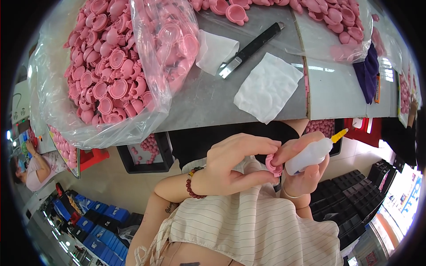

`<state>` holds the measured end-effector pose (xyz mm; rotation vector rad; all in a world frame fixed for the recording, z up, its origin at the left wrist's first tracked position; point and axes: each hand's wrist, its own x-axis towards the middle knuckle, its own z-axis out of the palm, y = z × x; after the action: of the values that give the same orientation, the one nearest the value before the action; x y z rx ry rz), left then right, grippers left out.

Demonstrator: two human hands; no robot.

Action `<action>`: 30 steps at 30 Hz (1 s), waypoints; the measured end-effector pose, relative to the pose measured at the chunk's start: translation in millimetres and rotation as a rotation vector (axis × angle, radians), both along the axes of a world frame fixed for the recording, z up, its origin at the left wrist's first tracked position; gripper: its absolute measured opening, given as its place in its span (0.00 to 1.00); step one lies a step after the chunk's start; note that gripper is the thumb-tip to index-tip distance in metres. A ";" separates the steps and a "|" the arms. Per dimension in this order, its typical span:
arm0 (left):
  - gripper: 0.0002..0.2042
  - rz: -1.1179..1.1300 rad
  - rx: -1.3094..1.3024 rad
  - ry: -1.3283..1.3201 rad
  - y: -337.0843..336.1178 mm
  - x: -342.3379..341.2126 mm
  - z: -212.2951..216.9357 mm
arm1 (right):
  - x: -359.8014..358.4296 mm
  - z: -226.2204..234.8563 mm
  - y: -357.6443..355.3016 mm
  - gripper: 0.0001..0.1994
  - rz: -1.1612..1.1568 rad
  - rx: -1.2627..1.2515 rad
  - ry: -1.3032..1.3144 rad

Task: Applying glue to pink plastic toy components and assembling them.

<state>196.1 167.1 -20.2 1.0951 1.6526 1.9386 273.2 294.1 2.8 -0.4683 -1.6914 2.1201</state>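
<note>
In front of my lap, the thumb and fingers of my left hand (228, 166) pinch a small pink plastic piece (272, 166) with a rounded rim. A beaded bracelet circles that wrist. My right hand (313, 175) is wrapped round a white squeeze bottle (308, 157), its yellow tip (339, 135) pointing up and away to the right. The right fingertips also reach the pink piece's edge; whether they grip it I cannot tell. Beyond my hands, on the grey table (199, 104), lie a black-handled utility knife (253, 49) and two white cloths (268, 86) (216, 49).
A large see-through bag (57, 113) full of pink pieces (111, 66) stands at the table's left. More pink pieces (333, 17) lie at the far right, near a dark purple cloth (367, 73). Below the table edge is a black bin (148, 166). Another person (37, 166) sits far left.
</note>
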 end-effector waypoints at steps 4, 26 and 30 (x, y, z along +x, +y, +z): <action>0.24 0.047 -0.002 -0.020 -2.1 4.0 -1.3 | -3.7 3.5 -2.4 0.22 0.004 0.072 0.022; 0.22 -0.078 0.216 -0.746 -2.4 -4.9 4.8 | -23.5 10.3 21.9 0.36 -0.091 0.804 0.659; 0.22 -0.131 0.232 -0.759 -4.1 -6.2 3.3 | -24.1 12.5 18.5 0.35 -0.056 0.869 0.596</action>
<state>189.9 163.0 -16.8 0.4108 0.9408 2.1152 249.1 312.5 15.3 0.3367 -1.9351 1.1118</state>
